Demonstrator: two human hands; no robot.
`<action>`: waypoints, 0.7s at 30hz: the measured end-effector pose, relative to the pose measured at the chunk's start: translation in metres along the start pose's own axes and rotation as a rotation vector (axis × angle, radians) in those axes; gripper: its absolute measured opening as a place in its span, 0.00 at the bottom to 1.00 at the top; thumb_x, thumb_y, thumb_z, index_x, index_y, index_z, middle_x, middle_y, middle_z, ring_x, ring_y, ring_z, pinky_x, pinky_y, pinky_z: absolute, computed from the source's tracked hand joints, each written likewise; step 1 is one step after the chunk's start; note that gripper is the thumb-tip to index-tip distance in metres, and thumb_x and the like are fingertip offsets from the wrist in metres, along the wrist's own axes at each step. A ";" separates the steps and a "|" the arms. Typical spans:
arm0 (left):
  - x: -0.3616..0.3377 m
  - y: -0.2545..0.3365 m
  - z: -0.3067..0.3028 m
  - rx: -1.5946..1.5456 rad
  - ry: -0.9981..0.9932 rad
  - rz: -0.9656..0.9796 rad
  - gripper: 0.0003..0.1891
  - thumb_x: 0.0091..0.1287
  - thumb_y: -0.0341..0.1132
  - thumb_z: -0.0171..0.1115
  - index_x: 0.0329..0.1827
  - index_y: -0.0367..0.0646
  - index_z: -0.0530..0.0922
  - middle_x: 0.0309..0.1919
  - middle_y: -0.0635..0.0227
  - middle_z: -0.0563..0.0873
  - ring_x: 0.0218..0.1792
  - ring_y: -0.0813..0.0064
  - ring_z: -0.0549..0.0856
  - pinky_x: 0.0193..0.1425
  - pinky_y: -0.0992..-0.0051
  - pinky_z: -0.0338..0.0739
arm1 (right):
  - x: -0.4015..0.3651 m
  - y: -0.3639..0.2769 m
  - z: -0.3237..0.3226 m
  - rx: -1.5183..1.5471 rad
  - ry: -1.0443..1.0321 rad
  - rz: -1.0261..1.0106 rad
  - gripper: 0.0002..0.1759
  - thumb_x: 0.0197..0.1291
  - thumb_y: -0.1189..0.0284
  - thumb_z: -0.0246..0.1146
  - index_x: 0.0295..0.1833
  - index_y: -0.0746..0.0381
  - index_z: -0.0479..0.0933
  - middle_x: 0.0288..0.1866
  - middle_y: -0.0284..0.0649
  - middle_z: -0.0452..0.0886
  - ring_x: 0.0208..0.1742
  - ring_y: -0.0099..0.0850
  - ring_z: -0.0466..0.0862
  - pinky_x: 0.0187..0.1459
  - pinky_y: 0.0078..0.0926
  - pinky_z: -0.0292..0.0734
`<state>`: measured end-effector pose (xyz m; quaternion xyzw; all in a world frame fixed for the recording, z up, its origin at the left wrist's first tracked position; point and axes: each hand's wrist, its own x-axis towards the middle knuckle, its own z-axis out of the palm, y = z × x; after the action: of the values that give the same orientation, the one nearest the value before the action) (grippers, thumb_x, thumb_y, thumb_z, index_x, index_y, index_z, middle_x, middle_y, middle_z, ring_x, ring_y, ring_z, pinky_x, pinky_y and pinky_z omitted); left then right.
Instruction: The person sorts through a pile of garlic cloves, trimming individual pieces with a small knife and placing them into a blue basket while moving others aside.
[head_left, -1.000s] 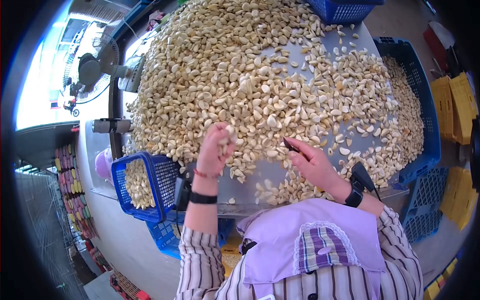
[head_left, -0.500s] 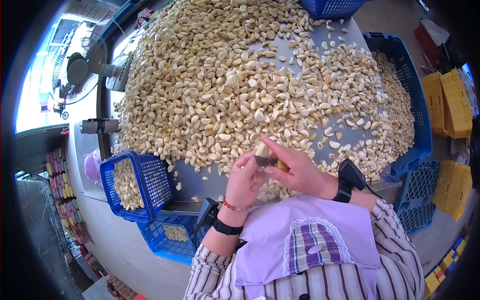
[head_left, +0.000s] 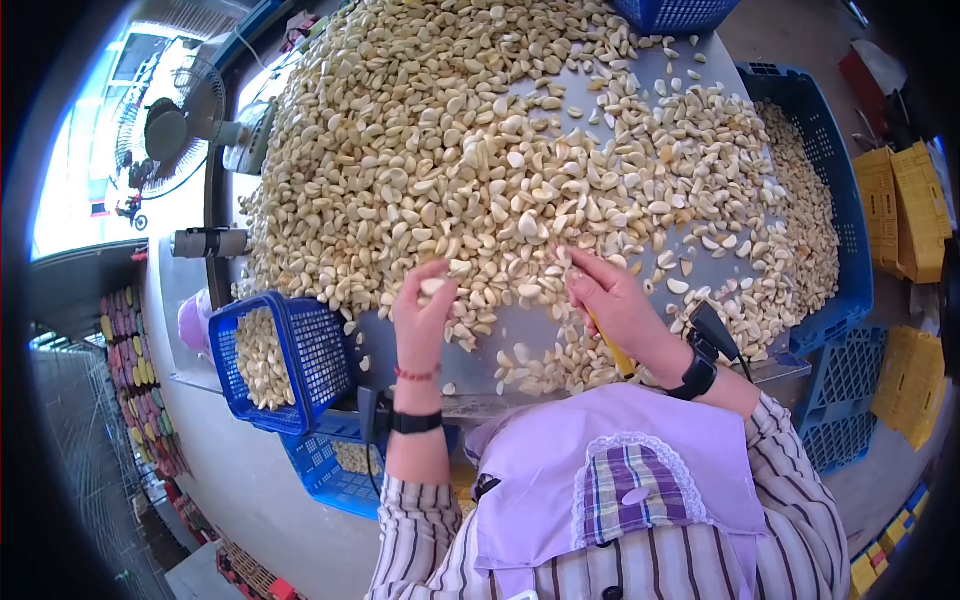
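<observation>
A big heap of peeled garlic cloves (head_left: pixel 450 150) covers a grey metal table (head_left: pixel 520 330). My left hand (head_left: pixel 425 315) is at the near edge of the heap, its fingers closed around a clove (head_left: pixel 432 286). My right hand (head_left: pixel 610 300) reaches into the heap to the right of it, fingertips on a clove (head_left: pixel 562 254), with a small yellow-handled knife (head_left: pixel 610 345) tucked under the palm. Both wrists wear black bands.
A small blue basket (head_left: pixel 275 365) with cloves hangs at the table's left front, another blue basket (head_left: pixel 335 470) below it. A large blue crate (head_left: pixel 840 200) of cloves stands at the right. A fan (head_left: pixel 165 130) is at the far left, yellow crates (head_left: pixel 905 200) at the right.
The hands were together near the table edge, knife on a clove. Now they have parted and both reached forward into the heap, left hand picking a clove.
</observation>
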<state>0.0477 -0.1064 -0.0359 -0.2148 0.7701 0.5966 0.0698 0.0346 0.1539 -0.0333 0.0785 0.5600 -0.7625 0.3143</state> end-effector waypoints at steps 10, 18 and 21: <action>0.009 0.012 0.004 0.382 -0.659 -0.051 0.07 0.60 0.34 0.66 0.37 0.41 0.85 0.25 0.69 0.86 0.27 0.77 0.84 0.30 0.80 0.75 | -0.009 -0.006 0.000 -0.084 -0.016 -0.003 0.26 0.67 0.64 0.56 0.68 0.62 0.66 0.32 0.28 0.74 0.26 0.12 0.69 0.26 0.12 0.66; 0.023 0.016 0.011 0.746 -0.048 0.568 0.13 0.56 0.33 0.70 0.45 0.44 0.84 0.31 0.64 0.83 0.28 0.68 0.82 0.33 0.74 0.77 | -0.004 -0.004 -0.002 -0.103 -0.032 -0.003 0.26 0.67 0.64 0.56 0.67 0.65 0.67 0.33 0.29 0.74 0.28 0.14 0.71 0.29 0.13 0.68; 0.032 -0.004 0.024 0.926 -0.095 0.595 0.16 0.55 0.39 0.70 0.46 0.45 0.83 0.32 0.65 0.82 0.29 0.64 0.81 0.35 0.72 0.78 | -0.006 -0.007 0.005 -0.150 -0.006 -0.019 0.26 0.67 0.66 0.56 0.67 0.65 0.67 0.35 0.30 0.75 0.34 0.15 0.72 0.35 0.14 0.70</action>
<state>0.0167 -0.0921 -0.0579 0.0925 0.9755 0.1984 0.0203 0.0365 0.1528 -0.0232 0.0474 0.6153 -0.7216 0.3137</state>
